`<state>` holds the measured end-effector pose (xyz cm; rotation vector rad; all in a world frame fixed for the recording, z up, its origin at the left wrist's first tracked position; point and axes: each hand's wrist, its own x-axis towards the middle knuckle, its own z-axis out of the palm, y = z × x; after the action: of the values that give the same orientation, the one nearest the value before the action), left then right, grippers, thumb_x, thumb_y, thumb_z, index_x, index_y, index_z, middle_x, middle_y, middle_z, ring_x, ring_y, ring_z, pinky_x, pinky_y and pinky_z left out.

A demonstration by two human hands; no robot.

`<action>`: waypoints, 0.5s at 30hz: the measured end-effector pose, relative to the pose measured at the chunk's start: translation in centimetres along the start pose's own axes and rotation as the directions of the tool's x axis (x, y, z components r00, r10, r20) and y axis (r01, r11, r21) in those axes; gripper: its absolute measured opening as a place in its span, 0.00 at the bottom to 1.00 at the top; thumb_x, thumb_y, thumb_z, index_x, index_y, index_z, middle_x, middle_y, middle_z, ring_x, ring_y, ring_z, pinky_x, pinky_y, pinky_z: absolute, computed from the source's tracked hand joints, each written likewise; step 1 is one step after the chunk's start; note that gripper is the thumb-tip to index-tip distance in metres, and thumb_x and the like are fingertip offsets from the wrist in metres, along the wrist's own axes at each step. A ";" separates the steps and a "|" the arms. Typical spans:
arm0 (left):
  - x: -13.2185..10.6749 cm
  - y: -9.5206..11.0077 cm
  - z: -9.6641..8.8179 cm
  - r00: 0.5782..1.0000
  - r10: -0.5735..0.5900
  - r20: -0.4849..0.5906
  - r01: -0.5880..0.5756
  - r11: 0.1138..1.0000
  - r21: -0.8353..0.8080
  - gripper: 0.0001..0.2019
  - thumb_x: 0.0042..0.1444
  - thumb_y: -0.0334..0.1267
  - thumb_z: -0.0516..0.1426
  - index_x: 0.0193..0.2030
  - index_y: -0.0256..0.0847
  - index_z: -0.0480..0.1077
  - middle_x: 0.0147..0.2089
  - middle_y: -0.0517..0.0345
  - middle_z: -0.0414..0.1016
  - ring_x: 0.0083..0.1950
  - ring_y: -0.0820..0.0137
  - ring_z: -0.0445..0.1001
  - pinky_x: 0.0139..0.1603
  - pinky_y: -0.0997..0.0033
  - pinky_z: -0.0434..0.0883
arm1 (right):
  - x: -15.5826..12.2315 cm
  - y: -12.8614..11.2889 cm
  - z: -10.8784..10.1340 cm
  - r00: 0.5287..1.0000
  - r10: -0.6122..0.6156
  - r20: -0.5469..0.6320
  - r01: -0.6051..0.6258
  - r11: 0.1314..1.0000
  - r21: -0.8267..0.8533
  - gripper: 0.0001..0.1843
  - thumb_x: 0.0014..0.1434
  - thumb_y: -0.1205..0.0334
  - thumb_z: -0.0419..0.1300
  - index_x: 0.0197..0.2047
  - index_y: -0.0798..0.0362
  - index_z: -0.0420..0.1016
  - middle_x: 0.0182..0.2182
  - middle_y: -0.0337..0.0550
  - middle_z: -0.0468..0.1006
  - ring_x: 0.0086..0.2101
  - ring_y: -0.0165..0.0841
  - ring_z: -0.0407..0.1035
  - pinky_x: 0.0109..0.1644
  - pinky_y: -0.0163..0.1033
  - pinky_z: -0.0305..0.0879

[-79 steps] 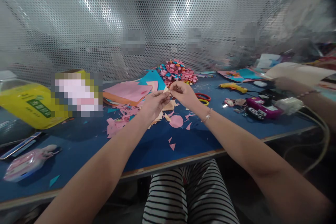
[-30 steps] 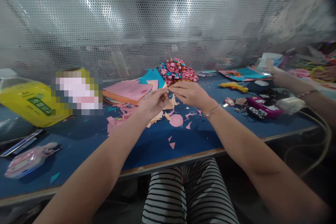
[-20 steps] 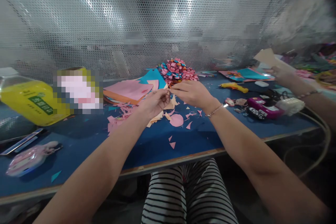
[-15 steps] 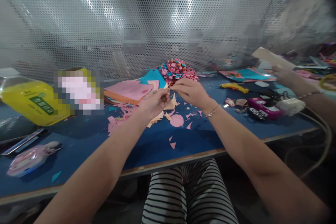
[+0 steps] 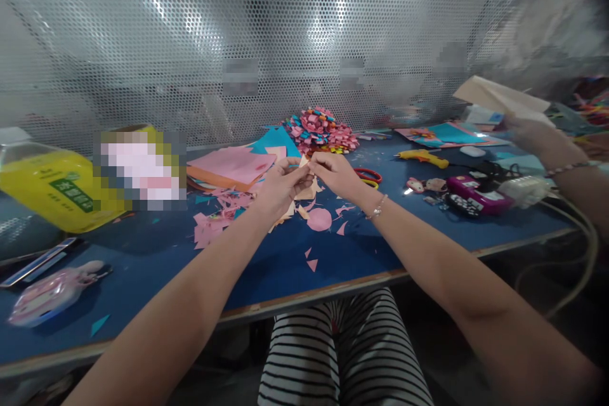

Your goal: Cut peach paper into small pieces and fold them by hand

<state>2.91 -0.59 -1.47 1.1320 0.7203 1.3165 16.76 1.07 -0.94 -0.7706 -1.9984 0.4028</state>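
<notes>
My left hand and my right hand meet above the blue table, fingertips pinched together on a small peach paper piece. Both hands are closed on it. Right under them lie peach and pink paper scraps and a pink paper circle. A bracelet sits on my right wrist. Just behind the hands is a heap of folded pink and blue paper pieces.
A stack of pink and orange sheets lies left of the hands; scissors with red and yellow handles, a yellow glue gun and a purple device lie right. A yellow bag is far left. Another person's hand holds cream paper.
My right hand turned and drew slightly toward me, uncovering the scissors behind it, still pinching the paper with the left. The other person's hand at right lifted a cream sheet.
</notes>
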 end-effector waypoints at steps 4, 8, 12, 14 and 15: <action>0.0 0.0 0.0 1.000 -0.010 0.019 0.010 1.000 0.002 0.10 0.40 0.30 0.62 0.27 0.37 0.63 0.23 0.64 0.70 0.24 0.80 0.70 0.32 0.77 0.68 | 0.1 0.0 0.0 0.999 0.037 -0.003 -0.037 0.997 0.069 0.13 0.54 0.65 0.49 0.19 0.54 0.54 0.17 0.33 0.53 0.21 0.24 0.49 0.25 0.32 0.46; -0.1 0.0 0.0 1.000 -0.012 0.023 0.012 1.000 0.008 0.08 0.40 0.29 0.61 0.26 0.36 0.64 0.23 0.63 0.70 0.25 0.80 0.70 0.32 0.77 0.68 | 0.2 0.2 0.1 0.994 0.099 0.035 -0.103 0.982 0.155 0.13 0.54 0.66 0.49 0.19 0.54 0.54 0.17 0.33 0.53 0.20 0.23 0.50 0.24 0.32 0.46; -0.2 0.1 0.1 1.000 -0.012 0.008 0.011 0.999 0.032 0.08 0.41 0.30 0.62 0.26 0.36 0.64 0.23 0.64 0.69 0.24 0.80 0.69 0.32 0.77 0.68 | 0.1 0.4 0.2 0.992 0.116 0.040 -0.121 0.975 0.187 0.14 0.56 0.62 0.48 0.20 0.54 0.54 0.17 0.33 0.54 0.21 0.24 0.51 0.24 0.32 0.48; -0.3 0.2 0.2 1.000 -0.016 0.002 0.016 0.999 0.041 0.08 0.41 0.30 0.62 0.26 0.35 0.65 0.23 0.63 0.69 0.24 0.80 0.69 0.32 0.77 0.68 | 0.0 0.4 0.2 0.993 0.106 0.050 -0.113 0.980 0.162 0.14 0.56 0.60 0.48 0.20 0.54 0.55 0.17 0.33 0.55 0.21 0.24 0.52 0.24 0.32 0.48; -0.3 0.2 0.2 1.000 -0.017 -0.001 0.017 0.999 0.044 0.08 0.41 0.30 0.62 0.27 0.35 0.65 0.23 0.63 0.69 0.24 0.80 0.69 0.32 0.77 0.68 | 0.0 0.4 0.1 0.994 0.097 0.058 -0.104 0.984 0.147 0.14 0.56 0.60 0.49 0.21 0.54 0.56 0.17 0.33 0.55 0.21 0.24 0.52 0.25 0.32 0.49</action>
<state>3.00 -0.93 -1.28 1.1581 0.7610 1.2917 16.81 1.41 -1.26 -0.7747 -1.9560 0.6305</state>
